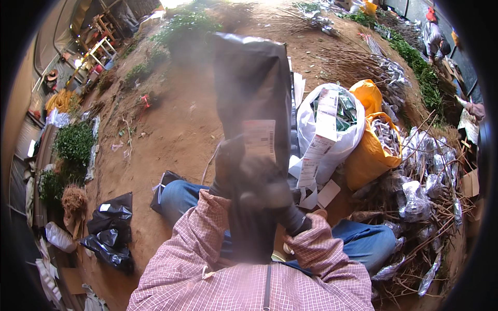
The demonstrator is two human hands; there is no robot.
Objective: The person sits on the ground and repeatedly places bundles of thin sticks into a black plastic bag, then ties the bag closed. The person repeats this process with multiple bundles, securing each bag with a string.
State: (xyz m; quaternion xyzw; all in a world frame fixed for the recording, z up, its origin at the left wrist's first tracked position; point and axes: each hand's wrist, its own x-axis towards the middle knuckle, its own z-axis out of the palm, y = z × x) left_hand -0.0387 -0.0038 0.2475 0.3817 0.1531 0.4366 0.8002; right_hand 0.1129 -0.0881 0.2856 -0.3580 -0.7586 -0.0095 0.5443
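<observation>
A long black plastic package (251, 78) stands upright in front of my chest, its lower end between my legs. On its front is a white printed label (260, 139). My left hand (224, 167), in a dark glove, is closed round the package's left edge. My right hand (267, 186), also dark-gloved, lies against the front just below the label; motion blurs its fingers. To the right, a strip of printed labels (314, 150) hangs over a white sack (340, 150) holding green and silvery packets.
Yellow bags (363, 166) stand beside the white sack. At right lie bare-stemmed plants with foil-wrapped roots (417, 199). Black plastic packages (111, 223) rest on the dirt floor (171, 124) at left, near leafy plants (75, 142). Another person (433, 39) is at far right.
</observation>
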